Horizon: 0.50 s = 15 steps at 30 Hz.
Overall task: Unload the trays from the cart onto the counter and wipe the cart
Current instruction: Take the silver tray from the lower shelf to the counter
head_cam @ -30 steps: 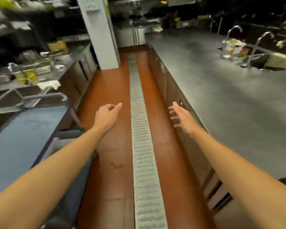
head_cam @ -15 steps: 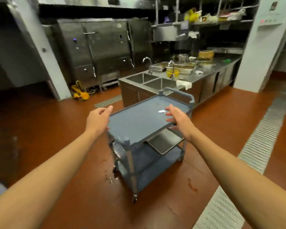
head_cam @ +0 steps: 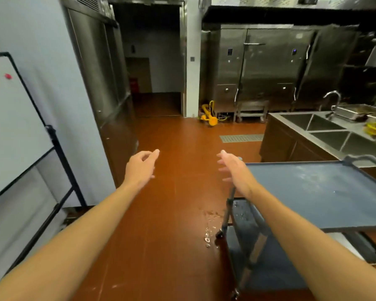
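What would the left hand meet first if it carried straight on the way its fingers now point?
Nothing close, as far as can be judged: the left hand is open over bare floor, pointing towards the far steel cabinets. Depth is unclear.

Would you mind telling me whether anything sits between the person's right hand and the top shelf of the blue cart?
Nothing visible does. The right hand hovers open at the near corner of the cart, whose top shelf shows only pale smears. The left hand is apart, over bare floor.
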Tool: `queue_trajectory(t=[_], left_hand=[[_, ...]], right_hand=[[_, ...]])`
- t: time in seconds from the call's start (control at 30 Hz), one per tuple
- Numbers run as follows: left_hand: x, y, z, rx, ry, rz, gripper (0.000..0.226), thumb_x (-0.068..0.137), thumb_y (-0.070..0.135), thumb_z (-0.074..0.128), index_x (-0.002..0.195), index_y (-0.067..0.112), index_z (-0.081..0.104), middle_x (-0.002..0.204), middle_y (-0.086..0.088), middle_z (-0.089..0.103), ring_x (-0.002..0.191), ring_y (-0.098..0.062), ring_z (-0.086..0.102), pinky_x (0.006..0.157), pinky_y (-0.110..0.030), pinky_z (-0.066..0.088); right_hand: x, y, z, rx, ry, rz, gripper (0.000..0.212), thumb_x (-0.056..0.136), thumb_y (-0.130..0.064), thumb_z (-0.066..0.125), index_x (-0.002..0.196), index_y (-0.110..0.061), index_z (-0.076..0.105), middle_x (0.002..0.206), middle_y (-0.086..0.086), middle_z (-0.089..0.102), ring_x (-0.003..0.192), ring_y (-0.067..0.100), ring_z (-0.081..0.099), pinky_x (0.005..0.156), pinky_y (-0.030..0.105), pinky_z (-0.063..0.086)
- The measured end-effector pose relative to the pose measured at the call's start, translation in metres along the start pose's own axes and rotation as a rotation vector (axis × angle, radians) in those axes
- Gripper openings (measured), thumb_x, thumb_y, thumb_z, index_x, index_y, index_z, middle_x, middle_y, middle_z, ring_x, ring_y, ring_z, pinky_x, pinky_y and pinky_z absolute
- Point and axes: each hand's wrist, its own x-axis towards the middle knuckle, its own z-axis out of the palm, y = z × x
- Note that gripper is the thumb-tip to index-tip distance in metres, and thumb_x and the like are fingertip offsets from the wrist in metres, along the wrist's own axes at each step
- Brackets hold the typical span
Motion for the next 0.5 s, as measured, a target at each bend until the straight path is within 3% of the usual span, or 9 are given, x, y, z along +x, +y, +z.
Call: queue_trajectory(t=[0.07,0.17,0.23,0.3,0.4,0.5], left_hand=[[0.038,-0.005,-0.008,0.007,0.012,0.004,0.033,0.1,0.057,0.055,0.119,0.032,0.064,0.104,0.01,0.068,0.098,-0.017,0.069,0.077,-0.032,0.064],[0.089,0.0,-0.015,0.013,0.022,0.036,0.035,0.1,0.056,0.055,0.122,0.03,0.064,0.103,0.011,0.068,0.095,-0.017,0.069,0.077,-0.031,0.064],[0.12,0.006,-0.017,0.017,0.016,0.069,0.037,0.101,0.056,0.054,0.124,0.029,0.064,0.104,0.01,0.068,0.095,-0.016,0.068,0.078,-0.032,0.064],[0.151,0.009,-0.017,0.019,0.013,0.087,0.04,0.101,0.056,0.054,0.127,0.027,0.064,0.107,0.01,0.068,0.097,-0.016,0.068,0.079,-0.033,0.065],[0.191,0.01,-0.011,0.009,-0.006,0.091,0.041,0.101,0.055,0.054,0.128,0.026,0.064,0.108,0.009,0.068,0.098,-0.016,0.068,0.08,-0.034,0.065],[0.232,0.005,0.001,-0.001,-0.016,0.092,0.042,0.101,0.055,0.054,0.128,0.025,0.064,0.108,0.009,0.069,0.098,-0.016,0.069,0.079,-0.034,0.065]], right_hand=[[0.036,-0.01,0.017,0.003,0.001,-0.031,0.093,0.078,-0.09,0.035,0.144,-0.027,0.052,0.13,-0.013,0.059,0.119,0.011,0.059,0.104,0.048,0.052],[0.091,-0.022,0.035,0.013,0.026,-0.064,0.115,0.057,-0.106,0.037,0.14,-0.028,0.054,0.124,-0.016,0.06,0.117,0.013,0.061,0.099,0.046,0.055],[0.127,-0.028,0.044,0.032,0.045,-0.081,0.116,0.054,-0.107,0.038,0.138,-0.029,0.055,0.124,-0.013,0.061,0.116,0.014,0.062,0.098,0.045,0.056],[0.158,-0.034,0.055,0.037,0.035,-0.07,0.101,0.067,-0.1,0.038,0.137,-0.029,0.055,0.126,-0.01,0.061,0.117,0.015,0.062,0.099,0.047,0.055],[0.199,-0.032,0.066,0.018,0.025,-0.06,0.064,0.099,-0.071,0.035,0.141,-0.026,0.054,0.128,-0.009,0.061,0.118,0.015,0.061,0.103,0.051,0.053],[0.246,-0.03,0.07,0.005,0.036,-0.046,0.059,0.103,-0.064,0.034,0.142,-0.024,0.054,0.13,-0.007,0.061,0.118,0.015,0.06,0.102,0.049,0.054]])
